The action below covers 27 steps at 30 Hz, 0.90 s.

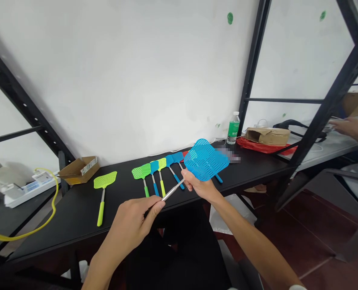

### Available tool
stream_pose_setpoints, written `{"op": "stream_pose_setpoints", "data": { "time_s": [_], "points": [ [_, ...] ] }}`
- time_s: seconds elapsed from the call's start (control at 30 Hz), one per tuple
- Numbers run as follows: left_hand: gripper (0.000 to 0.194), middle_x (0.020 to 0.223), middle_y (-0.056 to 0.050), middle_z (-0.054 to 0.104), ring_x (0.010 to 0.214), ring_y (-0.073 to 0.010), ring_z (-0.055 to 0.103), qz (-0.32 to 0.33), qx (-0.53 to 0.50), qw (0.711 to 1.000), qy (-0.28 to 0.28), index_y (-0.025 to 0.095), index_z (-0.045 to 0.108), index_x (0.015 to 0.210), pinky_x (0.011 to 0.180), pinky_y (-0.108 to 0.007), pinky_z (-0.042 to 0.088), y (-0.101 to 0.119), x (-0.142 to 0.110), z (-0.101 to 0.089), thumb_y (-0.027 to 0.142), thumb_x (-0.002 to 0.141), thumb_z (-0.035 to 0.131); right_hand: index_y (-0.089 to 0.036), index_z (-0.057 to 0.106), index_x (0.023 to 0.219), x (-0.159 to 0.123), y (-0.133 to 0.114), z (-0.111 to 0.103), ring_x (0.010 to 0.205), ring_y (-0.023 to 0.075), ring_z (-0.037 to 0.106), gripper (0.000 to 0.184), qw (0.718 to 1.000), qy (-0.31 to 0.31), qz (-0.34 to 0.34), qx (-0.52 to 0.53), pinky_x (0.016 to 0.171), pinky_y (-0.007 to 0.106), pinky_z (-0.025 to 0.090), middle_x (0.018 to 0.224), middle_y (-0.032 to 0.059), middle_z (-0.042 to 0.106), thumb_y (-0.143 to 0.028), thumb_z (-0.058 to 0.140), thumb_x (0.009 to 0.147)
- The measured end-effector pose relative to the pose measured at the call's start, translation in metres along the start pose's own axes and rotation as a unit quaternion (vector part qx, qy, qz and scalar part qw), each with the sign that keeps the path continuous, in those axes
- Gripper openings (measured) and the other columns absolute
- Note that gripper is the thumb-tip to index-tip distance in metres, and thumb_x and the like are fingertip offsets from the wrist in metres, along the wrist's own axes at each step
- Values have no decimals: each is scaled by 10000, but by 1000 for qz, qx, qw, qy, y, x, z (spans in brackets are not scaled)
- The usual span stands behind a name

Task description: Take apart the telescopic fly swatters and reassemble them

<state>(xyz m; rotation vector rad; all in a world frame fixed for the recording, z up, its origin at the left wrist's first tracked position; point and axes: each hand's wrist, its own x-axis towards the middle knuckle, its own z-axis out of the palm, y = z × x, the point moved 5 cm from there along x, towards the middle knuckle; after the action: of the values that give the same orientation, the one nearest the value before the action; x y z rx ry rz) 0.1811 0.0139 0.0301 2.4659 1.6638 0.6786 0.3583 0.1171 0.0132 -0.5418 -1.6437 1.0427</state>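
A blue fly swatter [206,159] is held up in front of me above the table's front edge. My left hand [139,215] is closed around its lower end, which the fingers hide, and a length of silver shaft shows between my hands. Just below the perforated blue head, my right hand [197,184] grips the swatter. Behind it on the black table lie several more swatters, including a green one [141,172] and a yellow-green one [161,164]. Another yellow-green swatter [105,181] lies apart at the left.
An open cardboard box [79,170] sits at the table's left, near a white power strip [31,191] and a yellow cable [54,197]. A water bottle [233,129] stands at the back right, beside a brown package [268,136]. Another person's hand [349,127] shows at far right.
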Motion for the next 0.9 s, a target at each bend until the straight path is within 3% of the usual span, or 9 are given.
{"op": "stream_pose_setpoints", "data": {
  "time_s": [0.13, 0.3, 0.43, 0.57, 0.7, 0.9],
  "points": [
    [357, 693, 12, 624, 642, -161, 569, 3, 11, 1000, -14, 234, 640, 822, 615, -255, 348, -8, -2, -7, 428, 1008, 405, -220, 418, 513, 5, 8, -14, 429, 103, 432, 494, 999, 33, 16, 2, 485, 263, 396, 464, -32, 435, -469, 523, 926],
    [388, 643, 18, 572, 591, -155, 535, 3, 10, 999, -33, 229, 606, 765, 587, -242, 355, -20, -5, -16, 441, 1005, 386, -222, 418, 572, 13, 18, -48, 391, 89, 379, 430, 990, 135, 30, 42, 398, 253, 341, 487, -45, 419, -479, 602, 865],
    [405, 603, 29, 488, 557, -142, 478, -1, 14, 999, -52, 217, 504, 692, 568, -242, 331, -24, -6, -17, 440, 1007, 381, -224, 425, 606, 16, 23, -65, 379, 83, 345, 403, 986, 152, 32, 52, 368, 247, 307, 488, -52, 406, -471, 636, 844],
    [380, 615, 29, 517, 577, -143, 494, -6, 16, 999, -49, 222, 546, 720, 573, -239, 337, -23, -7, -15, 426, 1002, 395, -223, 430, 615, 15, 24, -68, 383, 81, 343, 396, 984, 156, 45, 74, 362, 241, 301, 504, -51, 427, -454, 676, 824],
    [341, 665, 24, 594, 612, -153, 549, -22, 14, 999, -31, 240, 623, 814, 586, -240, 361, -23, -9, -16, 435, 995, 410, -216, 479, 604, 13, 20, -58, 392, 97, 385, 430, 988, 113, 48, 91, 385, 247, 345, 479, -41, 442, -530, 649, 844],
    [259, 696, 39, 614, 594, -150, 549, -37, 39, 998, 14, 253, 594, 906, 567, -235, 356, -24, -6, -13, 459, 974, 453, -184, 616, 738, 5, 14, -7, 398, 109, 461, 485, 991, -72, 60, 99, 424, 232, 364, 481, -28, 516, -610, 488, 930]
  ]
}}
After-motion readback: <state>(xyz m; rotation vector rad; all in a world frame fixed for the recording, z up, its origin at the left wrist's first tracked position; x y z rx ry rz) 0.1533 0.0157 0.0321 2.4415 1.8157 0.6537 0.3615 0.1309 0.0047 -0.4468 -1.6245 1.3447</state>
